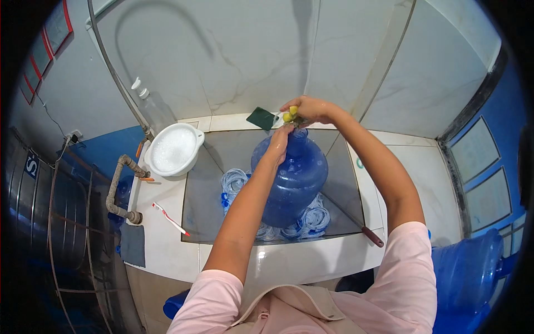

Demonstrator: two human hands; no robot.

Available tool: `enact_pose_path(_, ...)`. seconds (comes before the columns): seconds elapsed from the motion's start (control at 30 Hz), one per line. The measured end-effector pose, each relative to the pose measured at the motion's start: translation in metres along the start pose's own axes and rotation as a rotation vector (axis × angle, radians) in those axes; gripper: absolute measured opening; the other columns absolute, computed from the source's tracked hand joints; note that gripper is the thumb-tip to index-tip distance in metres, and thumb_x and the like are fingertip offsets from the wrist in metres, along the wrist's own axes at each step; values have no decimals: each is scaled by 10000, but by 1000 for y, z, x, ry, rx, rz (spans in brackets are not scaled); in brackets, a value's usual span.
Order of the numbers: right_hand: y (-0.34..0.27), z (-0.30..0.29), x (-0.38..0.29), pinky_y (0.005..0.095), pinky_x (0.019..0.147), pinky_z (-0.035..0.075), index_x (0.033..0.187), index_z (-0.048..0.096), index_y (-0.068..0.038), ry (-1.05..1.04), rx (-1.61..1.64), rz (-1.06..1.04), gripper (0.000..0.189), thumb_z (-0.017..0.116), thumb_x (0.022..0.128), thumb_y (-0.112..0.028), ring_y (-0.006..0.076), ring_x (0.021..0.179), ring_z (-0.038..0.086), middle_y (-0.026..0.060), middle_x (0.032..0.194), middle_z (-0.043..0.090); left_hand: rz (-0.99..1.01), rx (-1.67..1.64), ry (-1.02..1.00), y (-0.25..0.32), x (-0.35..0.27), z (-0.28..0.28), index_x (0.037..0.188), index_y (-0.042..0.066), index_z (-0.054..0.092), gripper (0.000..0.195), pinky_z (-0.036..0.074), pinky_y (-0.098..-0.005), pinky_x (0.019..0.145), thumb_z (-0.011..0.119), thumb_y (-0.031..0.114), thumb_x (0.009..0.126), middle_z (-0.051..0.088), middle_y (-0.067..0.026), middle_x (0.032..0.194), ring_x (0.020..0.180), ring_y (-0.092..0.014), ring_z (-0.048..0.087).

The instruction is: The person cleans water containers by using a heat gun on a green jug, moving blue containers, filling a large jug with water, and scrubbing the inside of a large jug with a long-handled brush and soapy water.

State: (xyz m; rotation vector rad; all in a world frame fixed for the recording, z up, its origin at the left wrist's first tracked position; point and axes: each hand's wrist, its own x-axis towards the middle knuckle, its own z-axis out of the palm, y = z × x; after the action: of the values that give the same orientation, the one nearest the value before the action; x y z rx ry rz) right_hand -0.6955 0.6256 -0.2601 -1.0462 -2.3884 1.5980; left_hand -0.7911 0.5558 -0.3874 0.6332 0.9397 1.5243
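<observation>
A large translucent blue water jug [294,179] stands upright in the grey recessed basin [208,200], its open neck pointing up. Around its base lie coils of whitish-blue cord-like material [316,219]. My right hand [311,109] is above the jug's mouth, fingers curled around a small yellow item [288,116] with a darker part, too small to identify. My left hand [278,144] is beside the neck, its fingertips reaching the underside of that item; its grip is partly hidden. Behind the hands, a dark green scouring pad [261,118] rests on the basin's back ledge.
On the left ledge are a white bowl of suds [173,149], a clear pump bottle [154,106], a red-and-white toothbrush [170,218] and a grey cloth [133,246]. Pipework [114,192] rises there. A dark-handled rod [354,221] crosses the basin's right edge. Another blue jug [465,271] is at right.
</observation>
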Motion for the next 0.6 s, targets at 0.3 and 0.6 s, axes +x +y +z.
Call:
enact_pose_path(0.3, -5, -14, -9, 331, 648, 538, 882, 601, -5, -138, 143, 123, 198, 447, 759, -19, 244, 799, 582, 122, 950, 592, -24, 11, -36, 4, 3, -4, 1066, 14, 496, 262, 442, -274, 754, 443, 144, 845, 564, -78, 932, 847, -164, 545)
enact_pose_path(0.6, 8, -6, 7, 267, 488, 453, 604, 610, -22, 80, -184, -65, 206, 436, 712, -17, 158, 576, 547, 81, 671, 596, -55, 11, -61, 6, 9, -19, 1091, 27, 483, 258, 463, -299, 762, 399, 145, 877, 571, -74, 939, 846, -158, 550)
